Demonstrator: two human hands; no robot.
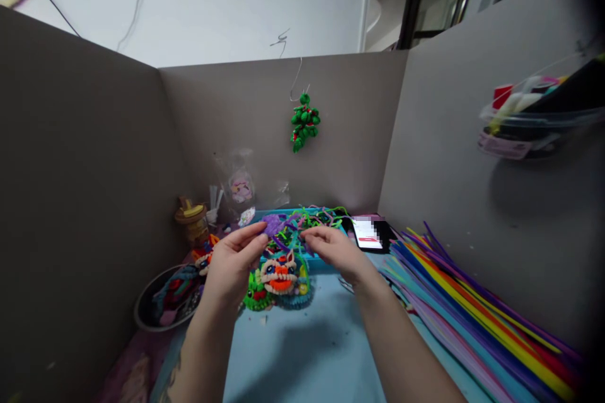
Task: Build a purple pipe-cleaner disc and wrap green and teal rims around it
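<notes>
Between the thumb and fingers of my left hand [241,252] is a purple fuzzy pipe-cleaner piece [273,225], worked into a flat, compact shape. Purple strands trail from it to the right. My right hand [333,249] is closed in a pinch at the end of a purple strand, its fingertips partly hiding that end. Just below the hands sit several finished pipe-cleaner figures: a cream and orange lion-like head [280,274], a green one [256,295] and a blue round one [299,296]. Behind the hands stands a blue tray [271,210] with tangled pipe-cleaner pieces.
Long coloured pipe cleaners [472,302] lie along the right side, near a lit phone [367,233]. At left are a metal bowl [142,318] and a lidded cup [191,223]. Grey partitions [227,113] enclose the table; a green ornament [305,123] and a plastic container [543,116] hang there.
</notes>
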